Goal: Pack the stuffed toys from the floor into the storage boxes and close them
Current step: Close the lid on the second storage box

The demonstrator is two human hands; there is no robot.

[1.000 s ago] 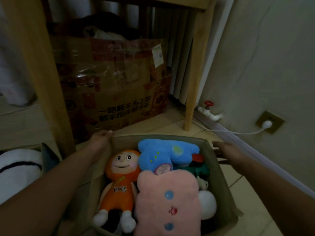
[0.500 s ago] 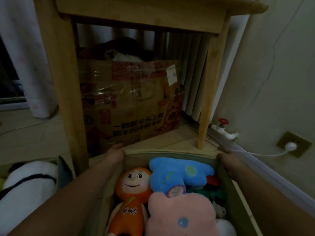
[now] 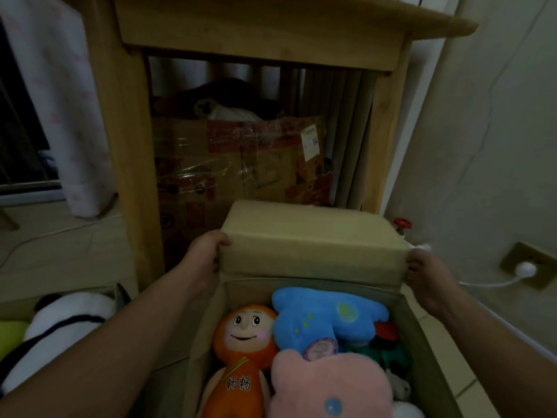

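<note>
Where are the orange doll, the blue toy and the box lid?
orange doll (image 3: 244, 327), head view, on its face.
blue toy (image 3: 319, 312), head view, on its body.
box lid (image 3: 313, 254), head view, on its front panel.

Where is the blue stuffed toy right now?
In the head view, the blue stuffed toy lies in the open storage box, right of the orange doll and behind the pink plush.

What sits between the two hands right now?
In the head view, the storage box's raised lid spans between them: the left hand grips its left edge, the right hand its right edge.
</note>
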